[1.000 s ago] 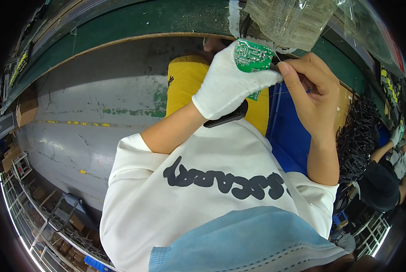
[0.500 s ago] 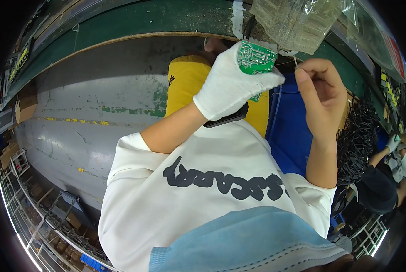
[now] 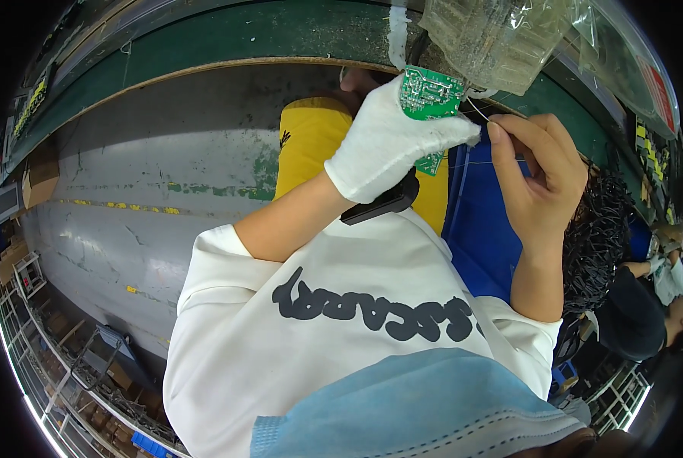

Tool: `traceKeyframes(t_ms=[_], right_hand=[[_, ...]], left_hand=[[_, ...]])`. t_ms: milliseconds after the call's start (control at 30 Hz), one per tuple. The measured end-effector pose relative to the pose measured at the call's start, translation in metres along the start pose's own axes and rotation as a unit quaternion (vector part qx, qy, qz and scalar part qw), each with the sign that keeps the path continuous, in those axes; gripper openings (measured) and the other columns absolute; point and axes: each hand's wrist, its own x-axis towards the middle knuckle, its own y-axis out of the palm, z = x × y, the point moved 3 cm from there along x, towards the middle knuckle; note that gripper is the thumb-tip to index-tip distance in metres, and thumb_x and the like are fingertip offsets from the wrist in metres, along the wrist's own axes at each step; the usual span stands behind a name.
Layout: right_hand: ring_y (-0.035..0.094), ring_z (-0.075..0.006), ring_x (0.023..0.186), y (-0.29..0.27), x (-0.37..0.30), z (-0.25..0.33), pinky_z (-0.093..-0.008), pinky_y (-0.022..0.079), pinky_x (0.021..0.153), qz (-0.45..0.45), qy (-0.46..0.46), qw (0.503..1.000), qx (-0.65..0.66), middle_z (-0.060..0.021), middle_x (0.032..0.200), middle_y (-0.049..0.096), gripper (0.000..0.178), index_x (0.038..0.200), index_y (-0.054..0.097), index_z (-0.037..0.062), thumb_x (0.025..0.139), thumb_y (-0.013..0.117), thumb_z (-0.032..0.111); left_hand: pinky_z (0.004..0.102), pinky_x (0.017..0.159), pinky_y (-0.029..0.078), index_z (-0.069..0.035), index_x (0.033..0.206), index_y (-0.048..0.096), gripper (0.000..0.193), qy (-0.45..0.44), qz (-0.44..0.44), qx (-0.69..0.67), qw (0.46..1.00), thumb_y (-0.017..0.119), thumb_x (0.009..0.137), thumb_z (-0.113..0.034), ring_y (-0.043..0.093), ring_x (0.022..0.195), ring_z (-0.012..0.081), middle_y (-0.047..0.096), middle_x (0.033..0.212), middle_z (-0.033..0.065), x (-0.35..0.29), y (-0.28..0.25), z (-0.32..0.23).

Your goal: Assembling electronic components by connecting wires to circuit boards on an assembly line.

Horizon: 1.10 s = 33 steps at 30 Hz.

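My left hand (image 3: 391, 141), in a white glove, is closed around a green circuit board (image 3: 431, 93), its soldered side facing up. The board's lower corner shows below the glove. My bare right hand (image 3: 541, 168) pinches a thin white wire (image 3: 476, 108) between thumb and forefinger. This wire runs up and left to the board's right edge, close under a machine with a clear plastic cover (image 3: 502, 42). A black plastic part (image 3: 381, 204) shows beneath my left wrist; what it belongs to is hidden.
A green workbench (image 3: 227, 34) runs along the far side. On the right are a blue bin (image 3: 479, 229) and a heap of black cables (image 3: 597, 237). Farther right, a co-worker in dark clothing (image 3: 633, 320) works. Wire racks (image 3: 59, 374) stand at lower left.
My right hand has moved slightly down, and the white wire now stretches slantwise between its fingertips and the board. My left hand and the board have barely moved.
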Motion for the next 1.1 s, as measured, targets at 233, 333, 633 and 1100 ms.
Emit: traceKeyframes(t_ms=[233,333,633,1100], right_hand=[[0.06,-0.0119,0.062,0.0,0.002,0.001,-0.0213,0.046,0.054,-0.005,-0.01,1.0,-0.011,-0.0057,0.073,0.061,0.012,0.088,0.07,0.0004,0.076,0.072,-0.002],[0.06,-0.012,0.062,0.002,0.003,0.001,-0.0218,0.046,0.054,-0.003,0.0,1.0,-0.007,-0.0058,0.073,0.061,0.012,0.088,0.07,0.0005,0.076,0.072,-0.001],[0.06,-0.0123,0.062,0.004,0.009,0.0,-0.022,0.046,0.054,0.002,-0.017,1.0,-0.023,-0.0061,0.074,0.062,0.013,0.089,0.07,0.0013,0.077,0.072,-0.001],[0.044,-0.0075,0.058,-0.003,-0.014,-0.02,-0.022,0.035,0.051,-0.02,0.027,0.963,0.268,-0.0037,0.073,0.057,0.008,0.09,0.067,-0.0017,0.082,0.067,-0.003]], left_hand=[[0.0211,0.065,0.049,-0.002,0.098,0.061,0.027,-0.009,0.015,-0.026,1.0,0.078,0.079,-0.012,0.058,0.075,0.0046,0.065,0.084,0.0,-0.001,0.001,-0.006],[0.0212,0.066,0.05,-0.002,0.098,0.061,0.027,-0.009,0.02,-0.034,0.999,0.078,0.079,-0.013,0.058,0.076,0.0048,0.065,0.085,0.0001,-0.001,0.001,-0.004],[0.0218,0.068,0.05,-0.002,0.099,0.061,0.029,0.022,0.004,-0.003,1.0,0.079,0.079,-0.013,0.058,0.079,0.0052,0.065,0.088,0.001,0.002,0.0,0.001],[0.0213,0.065,0.05,-0.002,0.099,0.06,0.03,-0.012,-0.008,-0.006,1.0,0.079,0.077,-0.01,0.058,0.073,0.0051,0.065,0.082,0.0009,-0.003,0.001,-0.001]])
